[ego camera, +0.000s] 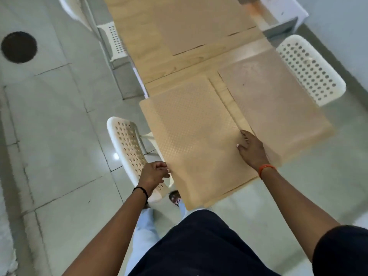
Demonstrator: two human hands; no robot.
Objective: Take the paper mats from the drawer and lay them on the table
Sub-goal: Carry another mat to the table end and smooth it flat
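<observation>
A tan dotted paper mat (pixel 191 132) lies on the near end of the wooden table (pixel 179 64), overhanging its left and near edges. My left hand (pixel 154 174) pinches the mat's near left edge. My right hand (pixel 252 149) lies with straight fingers on the mat's right edge. A second mat (pixel 266 100) lies to the right on the table, and a third mat (pixel 199 26) lies farther along it. In the top right corner stands a white cabinet with an open drawer (pixel 278 22).
White perforated chairs stand around the table: one (pixel 129 148) by my left hand, one (pixel 312 70) at the right, one (pixel 113 38) farther left. A dark round floor cover (pixel 19 46) sits at the left. Pale floor tiles surround everything.
</observation>
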